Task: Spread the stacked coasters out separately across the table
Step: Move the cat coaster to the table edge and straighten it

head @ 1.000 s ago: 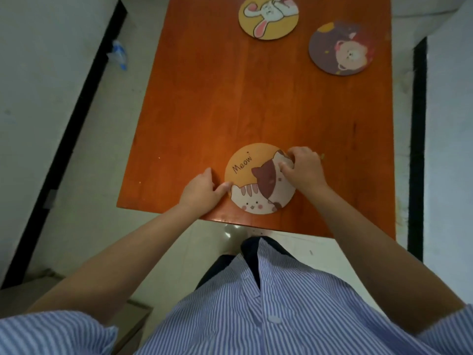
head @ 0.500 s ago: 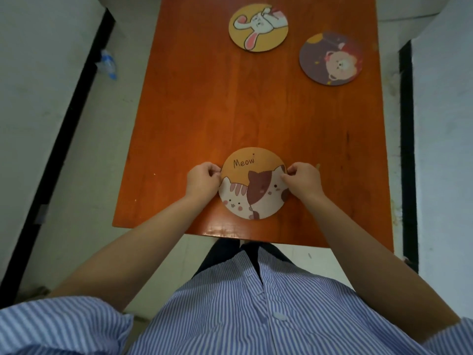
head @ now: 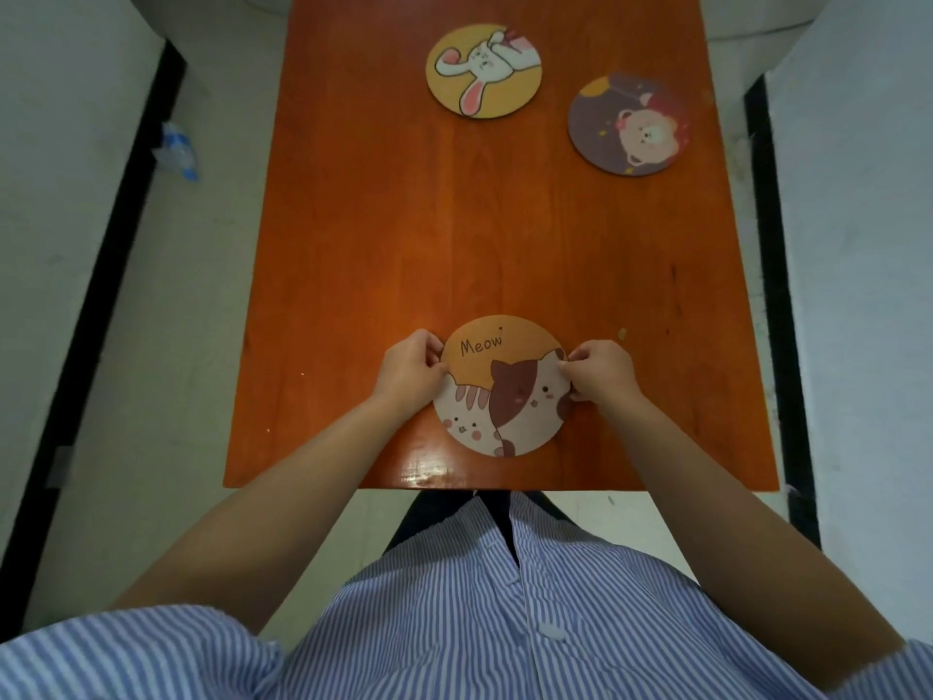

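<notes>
A round "Meow" coaster point(head: 502, 391) with two cats lies near the front edge of the orange wooden table point(head: 479, 234). My left hand point(head: 411, 373) pinches its left rim and my right hand point(head: 601, 371) pinches its right rim. Whether more coasters lie under it I cannot tell. A yellow rabbit coaster point(head: 483, 70) lies flat at the far middle. A purple bear coaster point(head: 628, 123) lies flat at the far right, apart from the rabbit one.
The table is narrow, with floor on both sides and black strips along the walls. A crumpled blue-white wrapper point(head: 176, 151) lies on the floor to the left. The wide middle of the table is bare wood.
My left hand moved from beside the coaster onto its left rim. My right hand shifted from on top of the cat picture to the right rim. The view tilted, so the table appears lower.
</notes>
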The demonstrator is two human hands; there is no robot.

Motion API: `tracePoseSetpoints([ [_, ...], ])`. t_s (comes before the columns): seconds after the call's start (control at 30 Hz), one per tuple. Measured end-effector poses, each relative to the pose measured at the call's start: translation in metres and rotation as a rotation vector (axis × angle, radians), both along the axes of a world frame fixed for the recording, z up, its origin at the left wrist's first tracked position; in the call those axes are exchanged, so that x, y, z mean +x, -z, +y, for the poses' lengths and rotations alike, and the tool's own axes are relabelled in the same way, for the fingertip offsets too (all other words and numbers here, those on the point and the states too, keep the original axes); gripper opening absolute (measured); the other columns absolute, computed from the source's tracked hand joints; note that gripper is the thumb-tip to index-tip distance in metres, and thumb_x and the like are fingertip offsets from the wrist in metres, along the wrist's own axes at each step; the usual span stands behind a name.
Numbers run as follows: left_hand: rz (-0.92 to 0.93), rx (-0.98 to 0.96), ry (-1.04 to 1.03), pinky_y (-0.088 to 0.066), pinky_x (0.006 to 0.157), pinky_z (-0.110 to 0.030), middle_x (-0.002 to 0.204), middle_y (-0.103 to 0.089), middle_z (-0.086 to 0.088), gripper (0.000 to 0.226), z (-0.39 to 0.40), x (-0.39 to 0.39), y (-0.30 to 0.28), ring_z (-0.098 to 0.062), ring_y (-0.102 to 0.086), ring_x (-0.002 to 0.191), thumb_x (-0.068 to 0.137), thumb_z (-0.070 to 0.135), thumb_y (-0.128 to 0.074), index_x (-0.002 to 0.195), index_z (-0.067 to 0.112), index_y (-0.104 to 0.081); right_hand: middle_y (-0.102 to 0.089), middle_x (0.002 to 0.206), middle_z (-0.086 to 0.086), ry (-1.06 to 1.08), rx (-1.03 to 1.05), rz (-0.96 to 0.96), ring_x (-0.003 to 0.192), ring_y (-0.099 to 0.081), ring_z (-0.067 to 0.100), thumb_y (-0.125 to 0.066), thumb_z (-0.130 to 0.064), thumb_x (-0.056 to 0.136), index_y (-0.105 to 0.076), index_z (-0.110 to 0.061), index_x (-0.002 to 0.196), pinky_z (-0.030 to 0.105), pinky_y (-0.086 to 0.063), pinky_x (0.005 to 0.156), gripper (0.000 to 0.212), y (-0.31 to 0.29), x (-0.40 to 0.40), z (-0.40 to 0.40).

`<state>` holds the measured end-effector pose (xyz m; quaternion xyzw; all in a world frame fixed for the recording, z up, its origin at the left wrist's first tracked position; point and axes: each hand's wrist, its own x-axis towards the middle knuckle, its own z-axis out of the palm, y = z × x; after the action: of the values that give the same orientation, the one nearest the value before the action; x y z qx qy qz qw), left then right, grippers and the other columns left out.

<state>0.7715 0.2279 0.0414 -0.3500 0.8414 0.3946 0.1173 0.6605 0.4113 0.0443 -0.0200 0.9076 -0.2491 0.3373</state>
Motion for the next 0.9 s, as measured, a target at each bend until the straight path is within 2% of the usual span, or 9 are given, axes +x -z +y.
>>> tracePoseSetpoints([
  [0.07, 0.057, -0.019, 0.038, -0.032, 0.056, -0.021, 0.082, -0.053, -0.003, 0.015, -0.003, -0.001, -0.003, -0.017, -0.047, 0.078, 0.085, 0.004, -0.057, 0.099, 0.004, -0.057, -0.055, 0.067, 0.004, 0.124, -0.072, -0.081, 0.056, -0.054, 0.014, -0.06, -0.01, 0.088, -0.056, -0.009, 0.064, 0.041, -0.061, 0.07, 0.025, 0.0, -0.001, 0.001],
  [0.13, 0.104, -0.064, 0.02, -0.034, 0.065, -0.025, 0.083, -0.054, -0.003, 0.014, -0.008, -0.006, -0.005, -0.017, -0.047, 0.08, 0.085, 0.003, -0.056, 0.098, 0.003, -0.06, -0.054, 0.064, 0.002, 0.138, -0.09, -0.088, 0.055, -0.054, 0.012, -0.06, -0.011, 0.088, -0.053, -0.014, 0.056, 0.042, -0.061, 0.072, 0.033, -0.001, 0.0, 0.0],
  [0.2, 0.116, -0.105, 0.017, -0.033, 0.069, -0.027, 0.083, -0.053, -0.003, 0.014, -0.011, -0.012, -0.007, -0.016, -0.044, 0.081, 0.084, 0.003, -0.057, 0.097, 0.004, -0.062, -0.06, 0.066, 0.01, 0.096, -0.067, -0.058, 0.058, -0.06, 0.021, -0.06, -0.011, 0.088, -0.057, -0.007, 0.059, 0.046, -0.061, 0.073, 0.029, -0.003, 0.002, -0.003],
  [0.27, 0.11, -0.124, 0.02, -0.032, 0.07, -0.026, 0.083, -0.052, -0.002, 0.014, -0.012, -0.016, -0.006, -0.016, -0.043, 0.083, 0.085, 0.002, -0.057, 0.096, 0.004, -0.063, -0.067, 0.077, 0.024, 0.014, -0.022, 0.013, 0.072, -0.065, 0.035, -0.059, -0.013, 0.088, -0.064, 0.005, 0.074, 0.051, -0.059, 0.074, 0.023, -0.005, 0.005, -0.005],
  [0.33, 0.109, -0.129, 0.001, -0.034, 0.072, -0.026, 0.085, -0.05, -0.003, 0.015, -0.011, -0.017, -0.003, -0.016, -0.044, 0.083, 0.084, 0.001, -0.057, 0.097, 0.003, -0.064, -0.064, 0.076, 0.022, -0.037, 0.008, 0.072, 0.077, -0.063, 0.036, -0.057, -0.013, 0.088, -0.061, 0.004, 0.079, 0.044, -0.057, 0.066, 0.02, -0.004, 0.008, -0.006],
  [0.43, 0.143, -0.142, -0.044, -0.034, 0.072, -0.025, 0.086, -0.05, -0.003, 0.017, -0.008, -0.014, 0.001, -0.015, -0.045, 0.082, 0.084, -0.001, -0.055, 0.097, 0.003, -0.065, -0.046, 0.063, 0.003, -0.084, 0.043, 0.143, 0.069, -0.051, 0.027, -0.052, -0.008, 0.088, -0.048, -0.008, 0.075, 0.027, -0.036, 0.046, 0.013, -0.001, 0.012, -0.005],
  [0.63, 0.216, -0.197, 0.031, -0.038, 0.074, -0.025, 0.099, -0.062, -0.013, 0.021, -0.003, -0.004, 0.004, -0.024, -0.055, 0.093, 0.086, 0.0, -0.053, 0.102, 0.002, -0.064, -0.052, 0.077, 0.009, -0.119, 0.032, 0.177, 0.067, -0.049, 0.023, -0.051, -0.008, 0.089, -0.056, -0.003, 0.084, 0.023, -0.031, 0.044, 0.009, 0.001, 0.014, -0.001],
  [0.73, 0.192, -0.293, 0.136, -0.042, 0.077, -0.03, 0.105, -0.065, -0.011, 0.019, -0.003, 0.005, 0.006, -0.026, -0.053, 0.101, 0.087, 0.008, -0.053, 0.1, 0.004, -0.066, -0.057, 0.08, 0.014, -0.139, 0.0, 0.202, 0.069, -0.051, 0.022, -0.051, -0.009, 0.09, -0.06, 0.002, 0.093, 0.028, -0.04, 0.055, 0.014, 0.002, 0.016, 0.001],
  [0.9, 0.185, -0.373, 0.133, -0.042, 0.078, -0.034, 0.106, -0.065, -0.011, 0.018, -0.009, 0.014, 0.007, -0.028, -0.051, 0.102, 0.088, 0.015, -0.054, 0.095, 0.004, -0.067, -0.064, 0.093, 0.02, -0.192, -0.061, 0.365, 0.078, -0.056, 0.025, -0.051, -0.007, 0.09, -0.061, 0.002, 0.095, 0.029, -0.044, 0.063, 0.014, -0.001, 0.018, -0.001],
])
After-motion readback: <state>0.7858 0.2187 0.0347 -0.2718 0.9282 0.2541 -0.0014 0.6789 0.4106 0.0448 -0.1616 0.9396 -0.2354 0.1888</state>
